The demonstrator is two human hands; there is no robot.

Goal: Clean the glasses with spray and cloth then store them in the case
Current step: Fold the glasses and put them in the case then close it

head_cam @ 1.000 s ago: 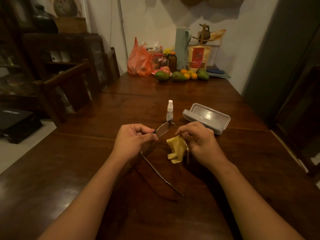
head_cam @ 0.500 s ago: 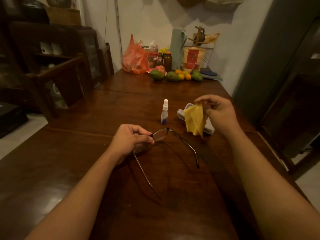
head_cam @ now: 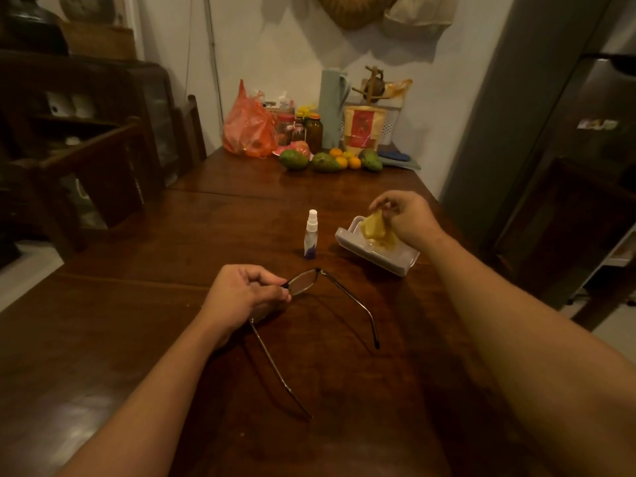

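Note:
My left hand (head_cam: 242,294) pinches the thin-framed glasses (head_cam: 303,282) at the frame near one lens, holding them just above the dark wooden table (head_cam: 172,339) with both temples unfolded toward me. My right hand (head_cam: 404,218) grips the crumpled yellow cloth (head_cam: 375,228) and holds it down in the open grey glasses case (head_cam: 382,258), which lies to the right. A small white-capped spray bottle (head_cam: 311,234) stands upright between the glasses and the case.
At the table's far end sit an orange plastic bag (head_cam: 249,127), jars, a tall pale jug (head_cam: 332,105), a red-labelled pouch (head_cam: 363,127), mangoes and oranges (head_cam: 330,161). Wooden chairs (head_cam: 103,166) line the left side; a dark cabinet (head_cam: 568,218) stands right.
My right hand carried the yellow cloth away from the glasses, to the right and then down into the open case. My left hand kept hold of the glasses.

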